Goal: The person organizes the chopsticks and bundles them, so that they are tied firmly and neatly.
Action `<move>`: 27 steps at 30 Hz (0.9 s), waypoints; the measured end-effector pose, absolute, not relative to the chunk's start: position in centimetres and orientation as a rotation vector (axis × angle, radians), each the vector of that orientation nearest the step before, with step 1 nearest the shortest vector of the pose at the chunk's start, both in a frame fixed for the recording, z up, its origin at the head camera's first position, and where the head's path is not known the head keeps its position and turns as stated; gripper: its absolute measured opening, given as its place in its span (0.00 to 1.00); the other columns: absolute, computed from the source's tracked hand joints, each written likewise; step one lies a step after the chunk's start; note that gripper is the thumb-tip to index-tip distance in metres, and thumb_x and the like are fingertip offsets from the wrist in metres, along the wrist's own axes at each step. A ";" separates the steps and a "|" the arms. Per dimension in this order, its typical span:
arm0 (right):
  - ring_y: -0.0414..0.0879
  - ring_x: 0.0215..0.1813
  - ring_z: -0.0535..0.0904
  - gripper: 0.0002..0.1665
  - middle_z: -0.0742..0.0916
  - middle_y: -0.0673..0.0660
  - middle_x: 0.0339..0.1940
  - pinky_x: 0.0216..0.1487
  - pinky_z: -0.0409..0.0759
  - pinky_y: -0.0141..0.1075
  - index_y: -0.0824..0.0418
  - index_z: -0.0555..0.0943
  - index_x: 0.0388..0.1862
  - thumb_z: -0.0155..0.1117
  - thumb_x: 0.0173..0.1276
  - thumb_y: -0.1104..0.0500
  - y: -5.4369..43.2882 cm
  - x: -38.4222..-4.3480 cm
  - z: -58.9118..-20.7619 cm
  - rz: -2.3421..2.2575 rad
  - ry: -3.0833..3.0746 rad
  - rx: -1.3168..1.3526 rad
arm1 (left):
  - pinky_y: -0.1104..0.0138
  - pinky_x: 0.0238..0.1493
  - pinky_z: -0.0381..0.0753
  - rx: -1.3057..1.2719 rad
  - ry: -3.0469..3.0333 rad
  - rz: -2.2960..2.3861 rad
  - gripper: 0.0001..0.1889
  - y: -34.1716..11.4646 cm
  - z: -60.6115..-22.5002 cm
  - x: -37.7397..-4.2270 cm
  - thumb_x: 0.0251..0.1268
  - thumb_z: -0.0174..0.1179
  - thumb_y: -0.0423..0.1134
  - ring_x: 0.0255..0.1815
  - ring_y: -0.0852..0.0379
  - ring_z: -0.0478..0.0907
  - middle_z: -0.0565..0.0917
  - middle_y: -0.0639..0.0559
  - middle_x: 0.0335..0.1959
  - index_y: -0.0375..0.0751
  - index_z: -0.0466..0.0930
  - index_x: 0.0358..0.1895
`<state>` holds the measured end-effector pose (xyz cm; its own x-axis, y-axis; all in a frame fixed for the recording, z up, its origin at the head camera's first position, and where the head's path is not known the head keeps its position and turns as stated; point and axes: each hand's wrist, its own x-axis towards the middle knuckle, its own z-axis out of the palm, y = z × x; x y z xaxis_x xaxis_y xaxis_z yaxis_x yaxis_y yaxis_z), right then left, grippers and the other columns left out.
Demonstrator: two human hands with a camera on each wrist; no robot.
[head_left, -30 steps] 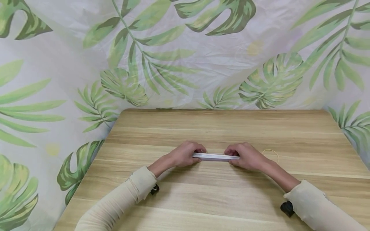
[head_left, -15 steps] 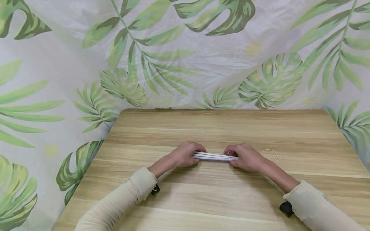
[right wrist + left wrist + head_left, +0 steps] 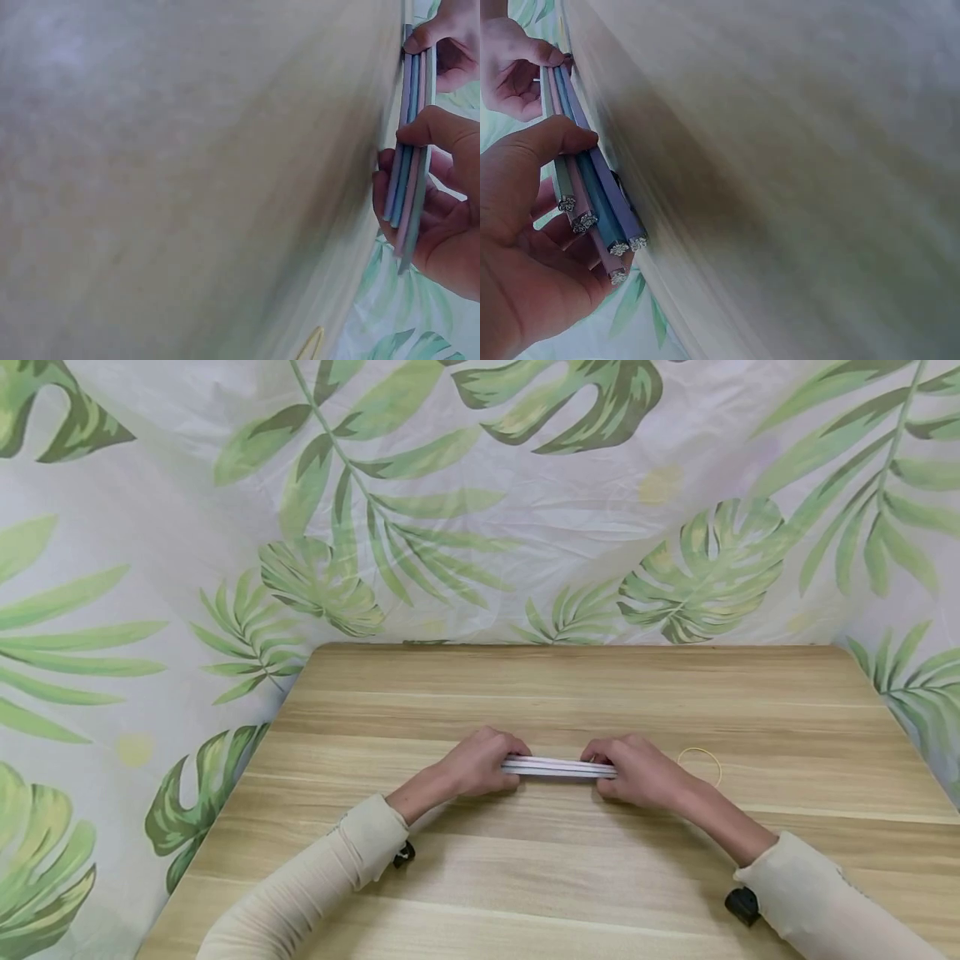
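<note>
Smooth, matt sticks (image 3: 561, 767) with rough, metallic-looking ends (image 3: 618, 248); smooth wood-grain tabletop (image 3: 525, 877); creased, faintly glossy cloth backdrop (image 3: 562, 522) towards twelve o'clock; matt cloth right sleeve (image 3: 832, 893) at four.

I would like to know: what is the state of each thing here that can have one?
Left hand: curled round one end of the sticks.
Right hand: curled round their other end.
Sticks: gathered side by side, lengthwise between both hands.
Yellow band: loose loop, lying on the table.
Backdrop: wrinkled.

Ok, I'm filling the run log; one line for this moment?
left hand: grips coloured sticks | right hand: grips same sticks' other end | yellow loop: on table
</note>
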<state>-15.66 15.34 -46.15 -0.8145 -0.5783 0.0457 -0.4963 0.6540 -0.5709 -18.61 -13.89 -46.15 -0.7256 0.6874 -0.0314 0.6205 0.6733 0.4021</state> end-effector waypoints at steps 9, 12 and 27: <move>0.36 0.37 0.80 0.18 0.93 0.48 0.40 0.41 0.79 0.33 0.59 0.92 0.50 0.73 0.61 0.67 15.5 -15.6 -45.6 -0.834 2.746 -0.883 | 0.69 0.37 0.77 1.015 2.699 0.550 0.15 -13.7 -45.4 -18.4 0.60 0.75 0.36 0.33 0.63 0.77 0.90 0.56 0.39 0.45 0.90 0.51; 0.35 0.34 0.79 0.19 0.92 0.46 0.36 0.39 0.78 0.31 0.58 0.92 0.50 0.73 0.59 0.67 15.7 -15.5 -45.3 -0.872 2.729 -0.856 | 0.69 0.33 0.73 0.958 2.699 0.547 0.17 -13.7 -44.9 -18.3 0.60 0.75 0.37 0.29 0.62 0.74 0.87 0.57 0.35 0.47 0.89 0.53; 0.35 0.32 0.76 0.21 0.94 0.49 0.40 0.35 0.77 0.31 0.57 0.92 0.58 0.76 0.66 0.66 17.3 -15.6 -44.2 -1.067 2.832 -0.856 | 0.69 0.35 0.77 0.917 2.862 0.816 0.16 -14.0 -43.4 -18.6 0.57 0.78 0.39 0.28 0.65 0.76 0.94 0.58 0.40 0.54 0.93 0.49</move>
